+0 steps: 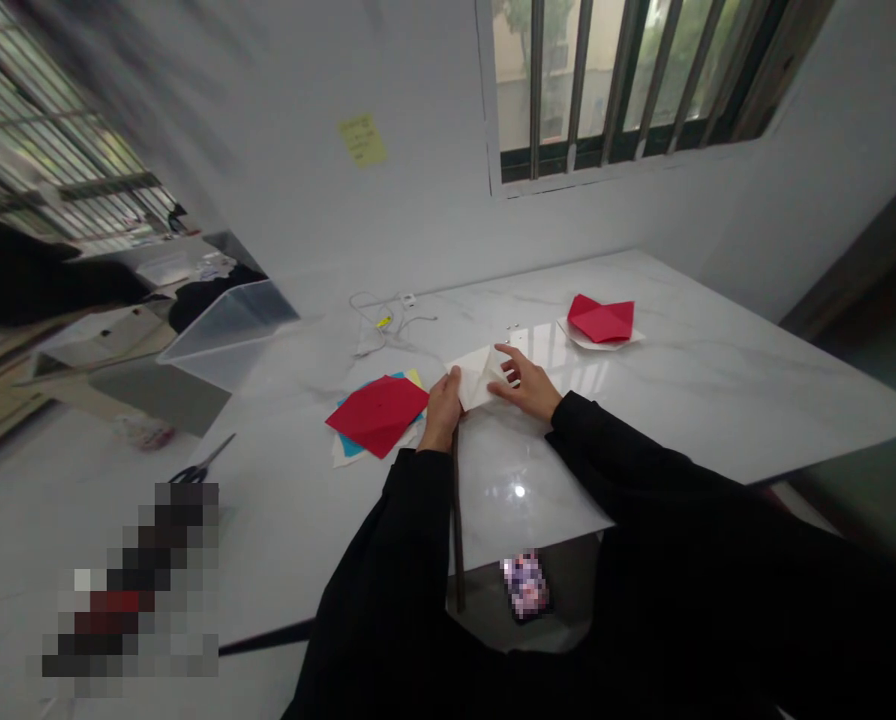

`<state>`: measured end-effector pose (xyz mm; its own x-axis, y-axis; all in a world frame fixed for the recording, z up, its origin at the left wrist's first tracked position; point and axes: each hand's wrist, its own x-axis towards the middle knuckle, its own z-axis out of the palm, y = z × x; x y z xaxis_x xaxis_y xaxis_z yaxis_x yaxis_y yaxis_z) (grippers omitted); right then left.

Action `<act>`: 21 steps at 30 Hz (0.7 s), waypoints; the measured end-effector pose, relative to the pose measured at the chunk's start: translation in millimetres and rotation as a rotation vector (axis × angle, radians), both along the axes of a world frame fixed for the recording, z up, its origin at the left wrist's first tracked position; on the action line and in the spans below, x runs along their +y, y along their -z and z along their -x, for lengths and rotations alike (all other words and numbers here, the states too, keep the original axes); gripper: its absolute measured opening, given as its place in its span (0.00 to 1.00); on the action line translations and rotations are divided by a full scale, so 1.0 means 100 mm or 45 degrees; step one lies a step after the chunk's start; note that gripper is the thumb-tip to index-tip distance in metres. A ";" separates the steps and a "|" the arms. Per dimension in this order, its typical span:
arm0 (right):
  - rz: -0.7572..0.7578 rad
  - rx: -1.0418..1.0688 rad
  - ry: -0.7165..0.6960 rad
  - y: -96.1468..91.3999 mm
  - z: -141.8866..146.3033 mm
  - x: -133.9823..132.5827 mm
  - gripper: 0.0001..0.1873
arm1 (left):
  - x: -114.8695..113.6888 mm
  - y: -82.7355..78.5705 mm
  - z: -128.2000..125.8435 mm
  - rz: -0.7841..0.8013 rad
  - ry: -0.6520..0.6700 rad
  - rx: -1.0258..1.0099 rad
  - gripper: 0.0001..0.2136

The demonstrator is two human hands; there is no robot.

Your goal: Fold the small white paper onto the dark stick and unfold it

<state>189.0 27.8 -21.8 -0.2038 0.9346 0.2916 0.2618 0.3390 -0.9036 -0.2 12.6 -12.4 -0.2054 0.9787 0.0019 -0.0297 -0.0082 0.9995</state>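
A piece of white paper point(472, 379), partly folded, is held up above the table in front of me. My left hand point(442, 408) grips its left edge, thumb on top. At its right side, my right hand point(527, 384) has curved fingers on a raised flap, index finger at the top and thumb lower down. Beside my left hand lies a stack of coloured paper, a red sheet point(379, 415) on top with blue point(350, 444), white and yellow edges showing. Folded red paper point(602, 320) rests on white paper point(628, 345) at the right rear.
The marbled white table point(688, 380) meets a wall with a yellow note point(363, 140) and barred window. A thin cable point(410, 320) lies at the back. Scissors point(204, 462) and a clear plastic bin point(227, 335) are leftward. A blurred-out rectangular thing point(526, 586) shows below the table edge.
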 end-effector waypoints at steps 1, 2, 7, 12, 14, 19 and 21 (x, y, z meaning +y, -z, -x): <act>-0.014 -0.017 0.019 -0.01 0.01 0.01 0.36 | -0.01 -0.01 0.00 0.014 0.012 0.011 0.28; -0.021 -0.028 0.044 -0.01 0.02 0.02 0.30 | -0.02 -0.02 0.00 0.029 0.018 0.018 0.28; 0.037 0.036 0.272 0.00 -0.01 0.10 0.14 | -0.12 -0.14 -0.06 -0.025 0.141 0.054 0.28; 0.082 0.130 0.329 0.00 0.02 0.07 0.18 | -0.14 -0.19 -0.10 -0.210 0.161 0.142 0.28; 0.061 0.101 0.351 -0.02 0.03 0.07 0.19 | -0.11 -0.17 -0.08 -0.087 0.096 0.106 0.21; -0.205 0.133 0.374 -0.10 -0.05 0.08 0.23 | -0.09 -0.12 -0.01 0.126 0.025 0.020 0.18; -0.302 0.018 0.312 -0.13 -0.11 0.10 0.19 | -0.10 -0.13 -0.01 0.128 0.017 0.012 0.18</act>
<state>199.7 37.9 -8.5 0.0241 0.8609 0.5082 0.3497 0.4690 -0.8110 1.2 2.8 0.3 -0.1931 0.9766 -0.0946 -0.0200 0.0925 0.9955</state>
